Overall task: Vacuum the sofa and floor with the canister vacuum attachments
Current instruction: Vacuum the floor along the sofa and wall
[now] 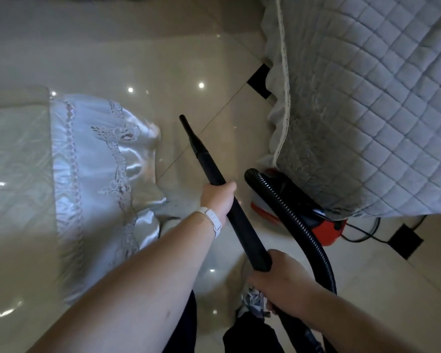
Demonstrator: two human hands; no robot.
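I have both hands on the wand (242,225). My left hand (218,200) is wrapped round it about midway, fingers curled under the tube and thumb lying along the top, with a white band (211,221) on that wrist. My right hand (278,276) grips the near end, closed tight where the wand meets the hose (290,212).

The wand's long axis runs diagonally, from my right hand low and near me up to the far left. It slopes down and away from my body. The tapered nozzle (192,138) sits on its far end and points at the floor (163,59), into the gap between the satin cloth (99,161) on my left and the sofa (379,110) on my right. I cannot tell whether the tip touches the tiles or hangs just above them.

The ribbed hose loops from my right hand out to the right and back up to the red vacuum (329,230). The vacuum stands on the floor against the sofa's near corner, partly tucked under the grey quilted cover. A dark cord (359,234) trails off to its right. One shoe (252,299) shows below the wand, beside my right hand.
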